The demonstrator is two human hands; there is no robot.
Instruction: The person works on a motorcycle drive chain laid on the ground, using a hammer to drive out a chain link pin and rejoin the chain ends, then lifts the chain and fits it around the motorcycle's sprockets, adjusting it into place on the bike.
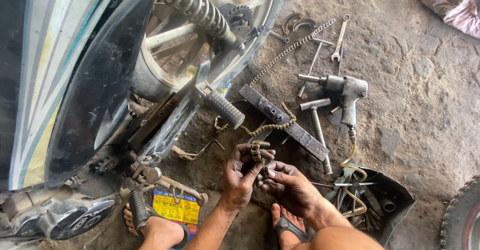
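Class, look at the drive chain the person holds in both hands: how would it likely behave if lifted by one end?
The drive chain would probably hang limp: it already snakes in loose curves across the metal bar. It looks like metal links, so likely heavy for its size. Both the left hand and the right hand look grimy, so it may be greasy and slip.

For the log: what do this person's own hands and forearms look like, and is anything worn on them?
Both arms are bare to the frame edge: no sleeves, gloves, watch or rings show. The left hand and right hand are smeared with dark grease and grime, heaviest on the fingers and knuckles. The forearms carry lighter smudges of the same dirt. No cables or markings show on them.
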